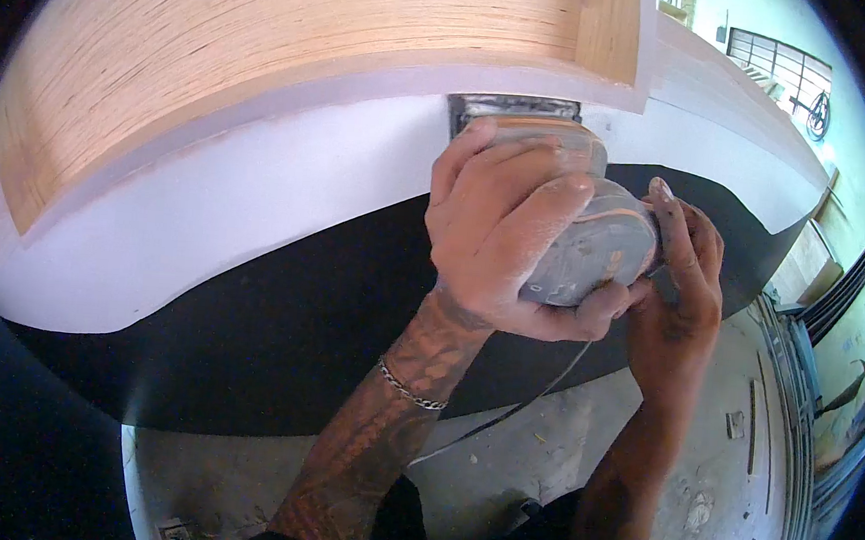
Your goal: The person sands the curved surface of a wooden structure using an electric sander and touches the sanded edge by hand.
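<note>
both hands, left hand (500, 230) and right hand (681, 277), grip a dusty sander (577, 215) mid-frame, pressed against the white panel (257, 198).

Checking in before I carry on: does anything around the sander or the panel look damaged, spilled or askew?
Nothing looks damaged. Both hands, left hand and right hand, grip the dusty grey power sander, pressed on the white painted panel edge under the bare plywood face. Its thin cord hangs loose above the debris-flecked concrete floor.

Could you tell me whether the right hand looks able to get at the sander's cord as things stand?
Probably yes: the right hand rests at the sander rear, and the cord hangs free just below it, nothing between.
</note>
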